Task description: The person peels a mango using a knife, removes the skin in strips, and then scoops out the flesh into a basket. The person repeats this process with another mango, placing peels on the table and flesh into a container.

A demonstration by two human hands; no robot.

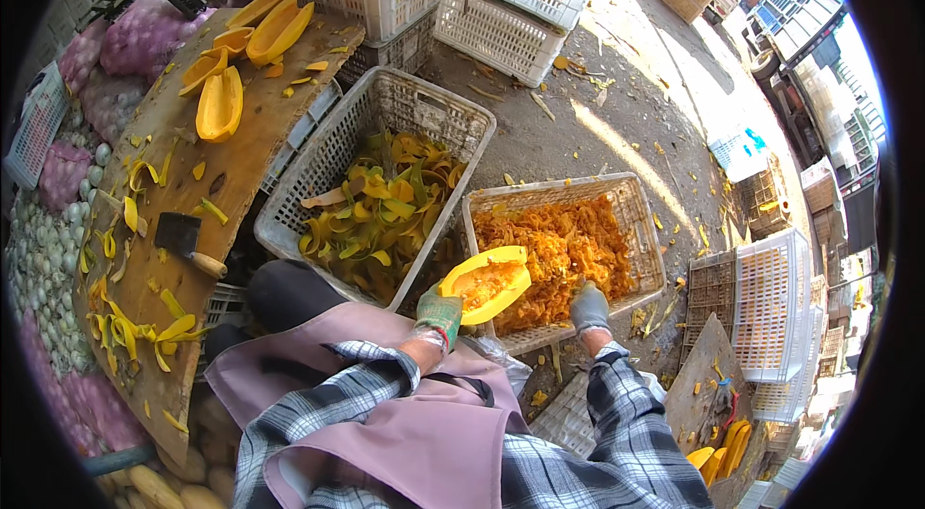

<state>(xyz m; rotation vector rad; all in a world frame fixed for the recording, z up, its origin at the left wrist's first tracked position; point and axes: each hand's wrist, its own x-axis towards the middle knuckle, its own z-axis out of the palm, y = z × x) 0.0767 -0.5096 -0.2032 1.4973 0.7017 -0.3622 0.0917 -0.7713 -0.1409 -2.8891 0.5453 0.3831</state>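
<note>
My left hand, in a green and grey work glove, grips a halved, peeled yellow squash. Its hollow faces up, with stringy orange pulp and seeds inside. Below the squash half is a plastic crate heaped with orange squash pulp. My right hand, in a grey glove, is over the crate's near side, close to the pulp. Its fingers are curled, and whether they hold a tool is hidden. Left of this crate stands a larger one with yellow and green peelings.
A wooden board at left carries a cleaver, peel scraps and hollowed squash halves. White crates are stacked ahead. More crates and a smaller board are at right. Mesh sacks lie beyond the board.
</note>
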